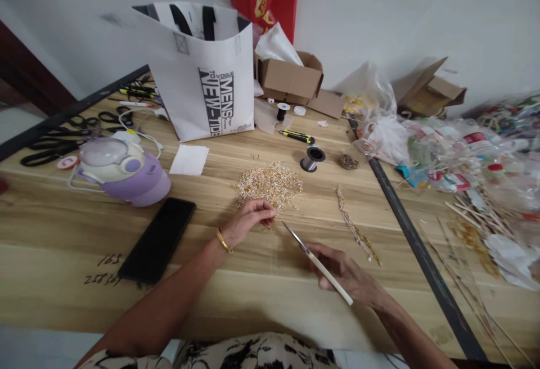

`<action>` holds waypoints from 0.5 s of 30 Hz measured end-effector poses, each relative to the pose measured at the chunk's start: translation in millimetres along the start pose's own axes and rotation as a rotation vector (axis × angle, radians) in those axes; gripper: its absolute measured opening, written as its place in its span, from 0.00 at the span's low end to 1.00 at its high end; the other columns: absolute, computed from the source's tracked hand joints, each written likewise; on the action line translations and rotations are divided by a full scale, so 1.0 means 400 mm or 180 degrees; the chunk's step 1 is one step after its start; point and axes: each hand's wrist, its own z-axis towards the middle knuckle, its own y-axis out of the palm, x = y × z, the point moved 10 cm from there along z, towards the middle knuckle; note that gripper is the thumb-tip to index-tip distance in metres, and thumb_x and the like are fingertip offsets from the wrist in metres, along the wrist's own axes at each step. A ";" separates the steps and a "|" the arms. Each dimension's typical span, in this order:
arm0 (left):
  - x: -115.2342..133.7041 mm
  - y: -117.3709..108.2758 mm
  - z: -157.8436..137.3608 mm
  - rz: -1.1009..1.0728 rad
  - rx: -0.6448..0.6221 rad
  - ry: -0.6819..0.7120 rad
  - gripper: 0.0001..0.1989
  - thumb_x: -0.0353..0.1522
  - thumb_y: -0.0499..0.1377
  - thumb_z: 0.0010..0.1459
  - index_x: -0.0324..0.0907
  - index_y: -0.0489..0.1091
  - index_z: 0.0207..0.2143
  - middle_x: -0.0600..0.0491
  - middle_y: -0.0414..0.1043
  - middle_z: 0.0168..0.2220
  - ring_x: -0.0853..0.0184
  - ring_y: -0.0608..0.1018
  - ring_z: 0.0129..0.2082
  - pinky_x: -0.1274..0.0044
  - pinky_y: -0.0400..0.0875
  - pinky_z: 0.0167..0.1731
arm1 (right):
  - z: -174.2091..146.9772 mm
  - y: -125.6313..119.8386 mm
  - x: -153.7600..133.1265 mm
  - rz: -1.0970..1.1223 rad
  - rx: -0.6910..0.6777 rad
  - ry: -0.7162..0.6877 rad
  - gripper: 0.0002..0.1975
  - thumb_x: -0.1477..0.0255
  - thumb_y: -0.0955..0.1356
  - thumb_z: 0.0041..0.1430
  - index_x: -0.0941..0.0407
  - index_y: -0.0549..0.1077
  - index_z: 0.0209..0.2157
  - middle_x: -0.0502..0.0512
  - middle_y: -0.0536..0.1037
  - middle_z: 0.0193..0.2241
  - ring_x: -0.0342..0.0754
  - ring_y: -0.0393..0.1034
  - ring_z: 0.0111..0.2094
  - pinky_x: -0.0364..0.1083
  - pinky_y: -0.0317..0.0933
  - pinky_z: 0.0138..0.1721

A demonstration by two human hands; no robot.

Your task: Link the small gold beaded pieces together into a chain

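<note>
My left hand [248, 220] is pinched at the near edge of a loose pile of small gold and silver beads [270, 182]. A bit of the same gold beadwork [268, 223] shows under its fingertips, too small to make out fully. My right hand [343, 273] is closed round the pale handle of what look like scissors [323, 272], seen edge-on. Their metal tip points up and left, a short gap from my left fingertips. To the right of the pile lies a beaded strand [354, 225] in silver and gold.
Behind the pile are a wire spool [313, 159], a yellow-black cutter [297, 136] and a black thread spool [282, 112]. Left are a black phone [158, 239], a purple device [126, 175] and a white paper [189, 160]. A dark strip [422, 256] borders plastic bottles [464, 144] at right.
</note>
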 end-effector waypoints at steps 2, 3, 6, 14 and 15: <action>-0.003 0.003 0.000 -0.0088 -0.0031 -0.0019 0.10 0.34 0.63 0.48 0.34 0.69 0.25 0.53 0.70 0.24 0.73 0.70 0.24 0.80 0.64 0.29 | 0.016 0.000 -0.005 -0.0036 0.0042 -0.0002 0.34 0.55 0.73 0.43 0.57 0.70 0.50 0.50 0.68 0.28 0.44 0.60 0.27 0.42 0.57 0.27; -0.006 0.004 0.001 -0.0122 -0.0050 -0.0040 0.10 0.34 0.63 0.48 0.34 0.69 0.26 0.53 0.70 0.24 0.73 0.70 0.24 0.80 0.64 0.29 | 0.024 -0.001 -0.009 -0.0070 0.0071 -0.0016 0.34 0.55 0.73 0.43 0.57 0.70 0.50 0.50 0.68 0.28 0.43 0.60 0.27 0.41 0.57 0.27; -0.014 0.008 0.002 -0.0167 -0.0087 -0.0104 0.11 0.35 0.63 0.47 0.35 0.69 0.26 0.53 0.71 0.24 0.73 0.70 0.24 0.79 0.64 0.29 | 0.048 -0.002 -0.023 -0.0223 0.0169 -0.0120 0.33 0.56 0.73 0.44 0.58 0.69 0.50 0.51 0.69 0.29 0.45 0.61 0.29 0.42 0.58 0.28; -0.018 0.013 0.002 -0.0103 -0.0101 -0.0164 0.11 0.35 0.63 0.47 0.35 0.70 0.26 0.54 0.70 0.23 0.73 0.70 0.24 0.80 0.63 0.28 | 0.097 0.010 -0.052 -0.0602 0.0290 -0.0409 0.29 0.60 0.70 0.50 0.59 0.68 0.52 0.52 0.71 0.31 0.44 0.62 0.29 0.42 0.59 0.29; -0.018 0.013 0.002 -0.0072 -0.0098 -0.0161 0.10 0.35 0.63 0.47 0.35 0.70 0.26 0.54 0.70 0.23 0.73 0.69 0.24 0.80 0.63 0.28 | 0.101 0.009 -0.052 -0.0665 0.0326 -0.0421 0.28 0.60 0.70 0.50 0.58 0.68 0.51 0.52 0.72 0.32 0.44 0.63 0.30 0.42 0.59 0.30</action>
